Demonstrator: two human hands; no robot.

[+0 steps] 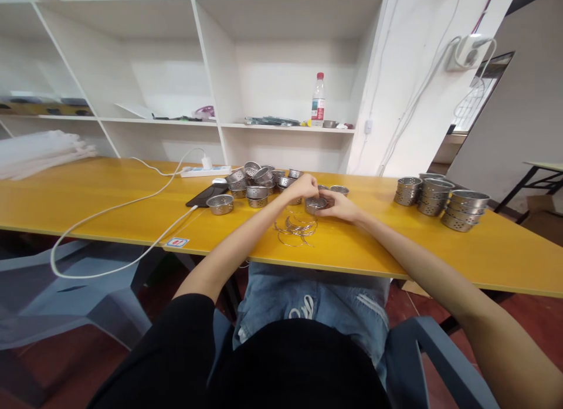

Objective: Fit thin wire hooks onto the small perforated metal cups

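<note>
Both hands meet over a small perforated metal cup point(315, 205) on the yellow table point(109, 203). My left hand point(301, 189) curls over the cup's left rim. My right hand point(341, 208) grips it from the right side. Just in front of the cup lies a loose heap of thin wire rings point(295, 228). A pile of similar loose metal cups point(257, 183) sits to the left of my hands.
Stacks of nested metal cups point(440, 200) stand at the right. A black phone point(206, 195), a white power strip point(206, 171) and a looping white cable point(109, 212) lie at the left. White shelves behind hold a water bottle point(318, 101). A grey plastic chair point(65, 291) stands at the lower left.
</note>
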